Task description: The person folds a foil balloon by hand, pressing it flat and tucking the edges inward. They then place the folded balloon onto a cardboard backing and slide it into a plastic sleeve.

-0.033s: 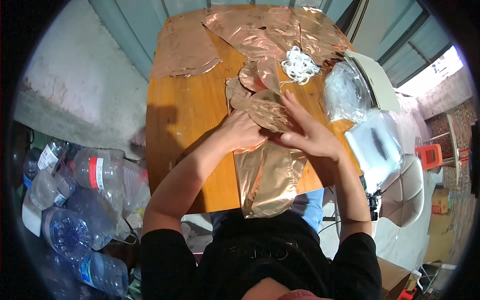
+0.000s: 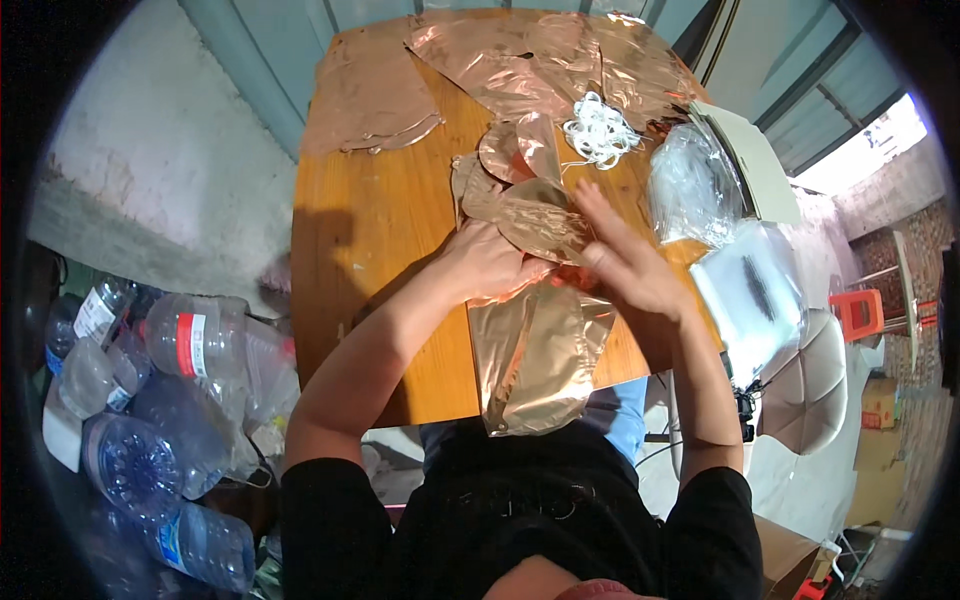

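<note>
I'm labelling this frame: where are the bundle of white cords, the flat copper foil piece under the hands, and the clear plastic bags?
Bundle of white cords (image 2: 600,133), head view, middle of the tangle.
Flat copper foil piece (image 2: 530,355), head view, lower half overhanging the table.
Clear plastic bags (image 2: 690,190), head view, crumpled centre.

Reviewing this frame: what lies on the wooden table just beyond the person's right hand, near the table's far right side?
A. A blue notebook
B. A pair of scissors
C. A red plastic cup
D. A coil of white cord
D: a tangled bundle of white cord rests on the shiny rose-gold foil sheets, past the right hand.

left hand (image 2: 490,262) + right hand (image 2: 625,262) pressing foil sheet (image 2: 535,345) | wooden table (image 2: 380,215)
</note>
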Tool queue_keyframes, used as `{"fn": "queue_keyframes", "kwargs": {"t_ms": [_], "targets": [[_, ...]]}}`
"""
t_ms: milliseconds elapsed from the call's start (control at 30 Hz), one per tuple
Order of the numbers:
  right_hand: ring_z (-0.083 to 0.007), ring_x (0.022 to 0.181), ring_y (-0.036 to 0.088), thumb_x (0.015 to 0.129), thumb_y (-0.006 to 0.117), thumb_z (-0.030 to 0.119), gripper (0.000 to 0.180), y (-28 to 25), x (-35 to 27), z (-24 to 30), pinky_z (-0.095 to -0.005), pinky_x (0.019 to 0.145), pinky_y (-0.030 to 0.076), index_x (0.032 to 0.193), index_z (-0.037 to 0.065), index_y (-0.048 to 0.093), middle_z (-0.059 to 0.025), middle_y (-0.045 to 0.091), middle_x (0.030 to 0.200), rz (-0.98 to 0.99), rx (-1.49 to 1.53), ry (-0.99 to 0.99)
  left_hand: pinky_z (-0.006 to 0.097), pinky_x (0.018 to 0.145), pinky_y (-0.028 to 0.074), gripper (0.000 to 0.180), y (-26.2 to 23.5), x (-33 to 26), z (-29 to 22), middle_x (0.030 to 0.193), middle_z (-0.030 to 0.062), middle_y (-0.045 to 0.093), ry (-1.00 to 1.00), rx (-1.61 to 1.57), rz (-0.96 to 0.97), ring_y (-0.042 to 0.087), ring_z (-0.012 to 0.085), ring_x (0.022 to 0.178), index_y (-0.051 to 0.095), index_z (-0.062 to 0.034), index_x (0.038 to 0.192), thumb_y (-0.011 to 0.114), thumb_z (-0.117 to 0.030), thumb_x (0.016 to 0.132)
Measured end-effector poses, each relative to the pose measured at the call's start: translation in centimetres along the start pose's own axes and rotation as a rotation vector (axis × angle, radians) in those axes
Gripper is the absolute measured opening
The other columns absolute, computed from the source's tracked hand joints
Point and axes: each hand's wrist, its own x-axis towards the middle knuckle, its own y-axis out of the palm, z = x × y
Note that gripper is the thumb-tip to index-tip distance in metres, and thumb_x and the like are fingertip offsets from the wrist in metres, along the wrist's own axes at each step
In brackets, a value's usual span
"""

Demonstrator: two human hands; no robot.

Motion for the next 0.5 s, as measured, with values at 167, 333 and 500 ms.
{"fn": "queue_keyframes", "kwargs": {"t_ms": [167,333,500], "targets": [[-0.0351,0.151,0.016,0.105,0.040,0.024,0.050,0.1,-1.3,-3.7,-0.0453,0.123,0.009,0.150,0.001,0.037,-0.0189,0.029,0.159,-0.133,-0.473,0.054,0.048,0.106,0.039,0.044,0.6,0.3,0.5,0.132,0.0108,0.062,-0.036,0.063,0.107,0.055,0.0324,0.123,0.063,-0.0147,0.127,0.054,-0.042,0.094],[-0.0356,0.151,0.015,0.105,0.039,0.032,0.058,5.0,-0.3,-0.7,-0.0453,0.123,0.009,0.152,-0.001,0.030,-0.0220,0.024,0.160,-0.162,-0.407,0.060,0.051,0.107,0.038,0.047,2.3,-0.1,1.7,0.132,0.0114,0.061,0.149,0.269,-0.158,0.055,0.0355,0.123,0.058,-0.0140,0.133,0.056,-0.035,0.091],[-0.0331,0.147,0.027,0.105,0.038,0.030,0.056,6.0,1.9,3.7,-0.0412,0.122,0.018,0.150,-0.002,0.033,-0.0185,0.030,0.158,-0.511,1.193,0.326,0.050,0.105,0.038,0.045,2.1,0.0,1.7,0.122,0.0164,0.064,-0.021,0.136,-0.003,0.056,0.0391,0.118,0.061,-0.0087,0.122,0.058,-0.021,0.080]]}}
